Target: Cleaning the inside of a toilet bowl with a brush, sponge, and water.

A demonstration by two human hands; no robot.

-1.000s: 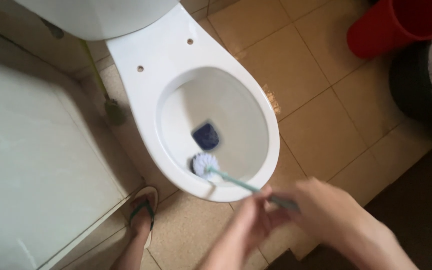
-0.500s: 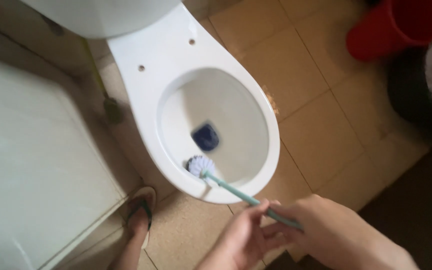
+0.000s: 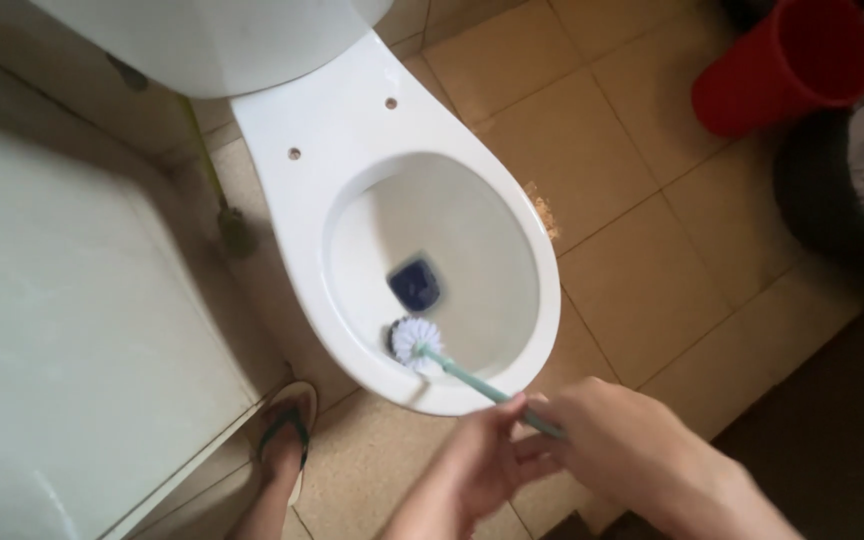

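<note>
**Both hands on the brush at the near rim of the bowl**

A white toilet bowl (image 3: 352, 130) without seat or lid fills the upper centre of the frame, its two bare hinge holes showing behind the opening. A toilet brush (image 3: 419, 340) with a white bristle head and a pale green handle rests against the inner wall at the lower edge of the bowl, just below the dark blue water (image 3: 415, 283) at the drain. The handle slants down and right over the rim into the hands, an angle that lets the bristles press under the near lip.

The right hand (image 3: 632, 450), lower right of centre, is closed around the end of the handle. The left hand (image 3: 477, 470), just beside it at bottom centre, pinches the shaft a little further forward, fingers together on it, which would steady the long thin handle.

A foot in a flip-flop (image 3: 287, 440) stands at lower left beside a pale panel (image 3: 72, 330). A red bucket (image 3: 792, 65) sits at upper right on the tan tiled floor (image 3: 652, 270), with a dark bin (image 3: 842, 210) below it.
</note>
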